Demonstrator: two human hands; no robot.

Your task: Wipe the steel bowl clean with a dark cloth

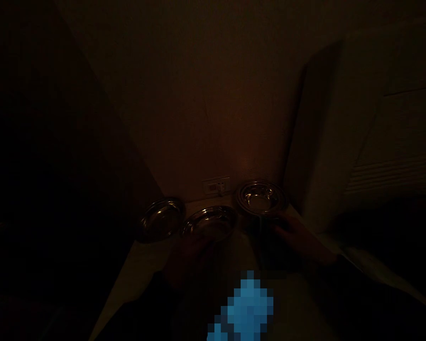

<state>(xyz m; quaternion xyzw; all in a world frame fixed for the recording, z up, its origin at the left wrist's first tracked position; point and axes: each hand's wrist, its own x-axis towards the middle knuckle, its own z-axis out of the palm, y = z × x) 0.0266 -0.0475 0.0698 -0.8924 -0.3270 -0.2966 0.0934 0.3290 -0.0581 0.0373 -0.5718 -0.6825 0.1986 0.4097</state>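
The scene is very dark. A shiny round metal bowl [213,229] lies in the middle, and my left hand [186,255] is at its near rim, fingers bent against the edge. Behind to the right, another metal bowl [261,201] shows nested, ring-like rims. My right hand [300,239] reaches in just below it, its fingers curved at a dark shape [270,239] that I cannot make out. Over to the left, a third metal bowl [161,220] stands apart from both hands, slightly tilted in view.
A pale narrow surface [128,274] carries the bowls. Behind it rises a wall [206,94] with a socket and plug [216,186]. A pale boxy panel [341,142] stands at the right. A pixelated blue patch [248,303] covers the bottom middle.
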